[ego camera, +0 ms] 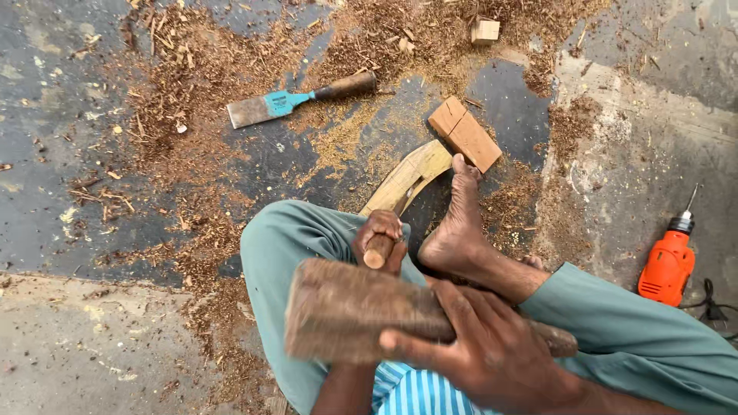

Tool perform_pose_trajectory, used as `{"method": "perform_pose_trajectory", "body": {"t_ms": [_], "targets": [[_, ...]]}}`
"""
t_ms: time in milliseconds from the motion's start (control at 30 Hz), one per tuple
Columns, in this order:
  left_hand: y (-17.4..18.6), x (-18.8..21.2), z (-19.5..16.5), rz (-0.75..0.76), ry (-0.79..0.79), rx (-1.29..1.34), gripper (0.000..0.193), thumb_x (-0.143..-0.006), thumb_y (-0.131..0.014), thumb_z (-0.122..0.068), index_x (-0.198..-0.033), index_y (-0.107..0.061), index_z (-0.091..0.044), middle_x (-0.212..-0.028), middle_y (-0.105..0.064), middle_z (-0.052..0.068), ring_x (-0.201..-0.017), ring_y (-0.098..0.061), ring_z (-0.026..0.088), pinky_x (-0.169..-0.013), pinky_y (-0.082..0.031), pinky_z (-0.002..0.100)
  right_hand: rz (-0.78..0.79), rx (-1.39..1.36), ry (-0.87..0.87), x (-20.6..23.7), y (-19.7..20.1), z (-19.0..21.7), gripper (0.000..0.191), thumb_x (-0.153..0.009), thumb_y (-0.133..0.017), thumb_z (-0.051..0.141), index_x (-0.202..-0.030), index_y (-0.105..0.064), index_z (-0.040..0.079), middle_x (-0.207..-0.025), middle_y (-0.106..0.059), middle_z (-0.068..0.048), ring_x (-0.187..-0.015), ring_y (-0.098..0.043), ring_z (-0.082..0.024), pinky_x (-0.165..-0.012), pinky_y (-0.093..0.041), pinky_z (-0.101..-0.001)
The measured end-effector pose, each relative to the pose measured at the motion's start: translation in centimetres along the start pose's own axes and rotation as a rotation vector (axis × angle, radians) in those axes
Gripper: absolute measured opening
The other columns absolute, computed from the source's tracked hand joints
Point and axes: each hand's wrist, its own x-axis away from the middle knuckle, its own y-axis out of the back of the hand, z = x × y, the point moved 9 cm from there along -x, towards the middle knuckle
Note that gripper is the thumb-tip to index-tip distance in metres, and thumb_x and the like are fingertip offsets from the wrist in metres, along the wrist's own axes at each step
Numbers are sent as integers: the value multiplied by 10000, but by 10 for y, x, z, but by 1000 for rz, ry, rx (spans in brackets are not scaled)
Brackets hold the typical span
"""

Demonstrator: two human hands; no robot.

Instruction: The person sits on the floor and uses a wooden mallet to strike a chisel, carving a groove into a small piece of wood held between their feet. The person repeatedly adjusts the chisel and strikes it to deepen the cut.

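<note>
I see a dark floor (92, 154) strewn with sawdust, a blue-necked chisel (300, 98), a wood block (465, 134) and an orange drill (667, 263). My right hand (492, 346) is wrapped tight around a wooden mallet (354, 311); my left hand (382, 234) is clenched on a chisel handle (377, 251) above the curved wood piece (407, 177).

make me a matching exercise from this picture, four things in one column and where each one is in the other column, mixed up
Things:
1. wide chisel
2. orange drill
3. wooden mallet
4. small wood cube

Places:
A. gripped in the right hand
B. top edge, in the sawdust
C. lying on the dark floor, upper middle
D. far right on the concrete

Pairs: 1-C, 2-D, 3-A, 4-B
</note>
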Motion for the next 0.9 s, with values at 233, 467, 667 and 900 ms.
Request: {"method": "perform_pose_trajectory", "body": {"t_ms": [233,467,667,900], "targets": [[5,4,18,22,-22,62,301,-743,-696,80,-978,-568,-59,-982,-605,73,-1000,-590,232,-1045,-473,426,130,56,-15,9,-35,-5,684,-873,-583,212,-1521,-439,376,-1167,-583,-246,-1028,-677,-389,-854,-568,-518],[21,12,47,-89,44,156,336,-725,-700,72,-1007,-575,-59,-1076,-642,105,-1195,-611,276,-1150,-433,444,71,48,-2,-8,-19,13,637,-914,-588,270,-1521,-443,397,-1121,-590,-194,-968,-674,-331,-822,-577,-474],[28,16,64,-175,96,57,402,-754,-728,88,-1089,-539,-28,-1227,-643,132,-1205,-595,228,-1101,-437,370,259,183,-86,8,-35,-7,642,-913,-562,215,-1531,-468,362,-1030,-593,-196,-884,-677,-336,-719,-583,-462],[15,19,51,-80,102,-3,259,-809,-741,-57,-1027,-605,-18,-1084,-679,130,-1048,-642,227,-955,-494,357,308,8,-287,20,-43,-41,843,-744,-771,302,-1530,-469,262,-1198,-606,-193,-1012,-680,-405,-738,-590,-492]]}}
